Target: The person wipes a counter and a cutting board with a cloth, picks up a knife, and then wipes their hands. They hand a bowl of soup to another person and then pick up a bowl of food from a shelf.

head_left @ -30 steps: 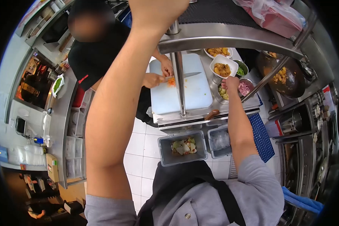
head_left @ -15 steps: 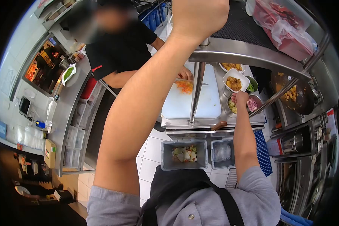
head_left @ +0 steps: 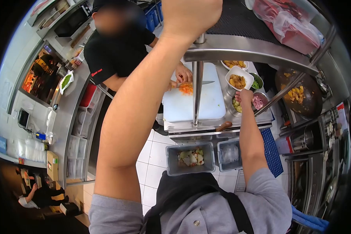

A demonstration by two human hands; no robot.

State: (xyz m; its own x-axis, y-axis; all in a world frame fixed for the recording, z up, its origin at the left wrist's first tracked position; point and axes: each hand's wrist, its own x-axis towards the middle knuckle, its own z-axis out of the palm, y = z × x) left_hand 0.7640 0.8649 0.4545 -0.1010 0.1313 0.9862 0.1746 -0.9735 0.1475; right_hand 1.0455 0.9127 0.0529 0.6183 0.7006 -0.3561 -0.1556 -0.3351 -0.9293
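My right hand (head_left: 244, 96) grips the near rim of a white square bowl (head_left: 246, 86) above the steel counter. Browned chunks of food (head_left: 237, 81) fill the bowl. Close to that hand are steel containers of pale green pieces (head_left: 237, 104), pink slices (head_left: 257, 102) and green strips (head_left: 255, 84). A second white dish (head_left: 245, 64) with similar browned food stands just behind the bowl. My left hand (head_left: 193, 17) is raised high near the dark mesh-topped shelf (head_left: 241, 27); the upper frame edge cuts it off, and its fingers are hidden.
Across the counter, a person in black (head_left: 113, 54) holds a knife (head_left: 208, 82) by chopped orange pieces (head_left: 186, 88) on a white cutting board (head_left: 175, 107). A metal post (head_left: 197, 93) rises in front. Below sit grey bins (head_left: 171, 169); a wok (head_left: 316, 97) is at right.
The whole view has shifted slightly. My right hand still grips the white bowl, and my left arm stays raised. The co-worker's hands have shifted around the knife and chopped pieces.
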